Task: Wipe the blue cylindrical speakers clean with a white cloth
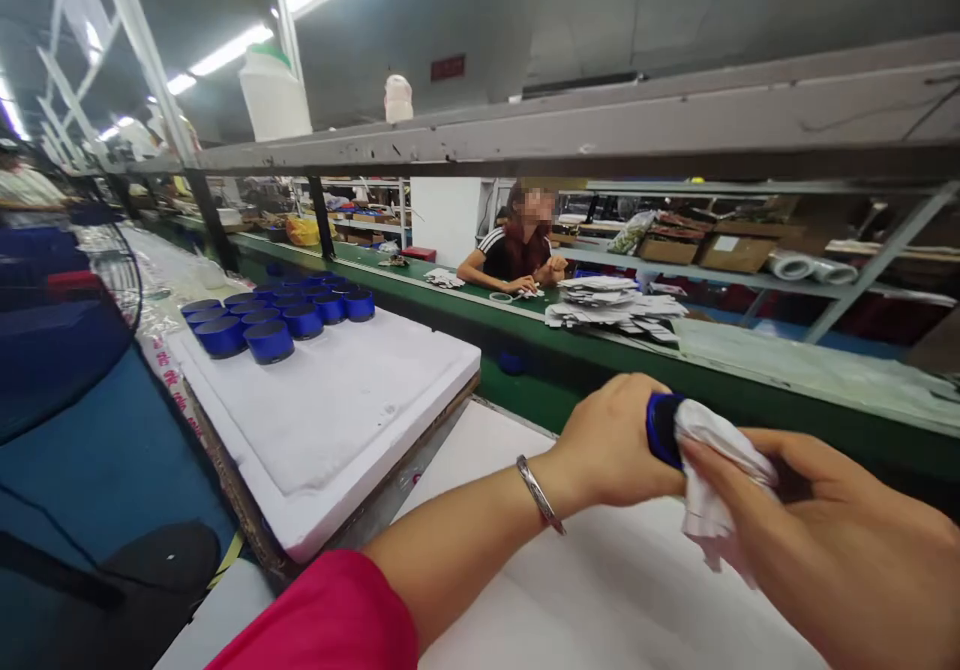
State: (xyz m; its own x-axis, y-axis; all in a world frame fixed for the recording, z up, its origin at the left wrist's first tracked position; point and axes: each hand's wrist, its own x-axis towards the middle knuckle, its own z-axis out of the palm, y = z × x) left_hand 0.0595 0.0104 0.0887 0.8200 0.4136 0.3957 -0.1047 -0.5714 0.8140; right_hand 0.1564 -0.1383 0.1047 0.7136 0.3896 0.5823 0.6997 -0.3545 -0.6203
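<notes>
My left hand (611, 440) is closed around a small blue cylinder (661, 428), of which only one end shows. My right hand (825, 540) holds a crumpled white cloth (712, 470) and presses it against the exposed end of the cylinder. Both hands hover above a white foam sheet (525, 590) in front of me. My left wrist carries a metal bracelet (538, 493), and a pink sleeve covers the upper arm.
A white foam board (337, 400) to the left carries several blue cylinders (270, 315) at its far end. A green conveyor (570, 340) runs behind it. Across it sits a co-worker (517, 250) beside stacks of white sheets (615, 305). A shelf (600, 130) overhead holds white bottles.
</notes>
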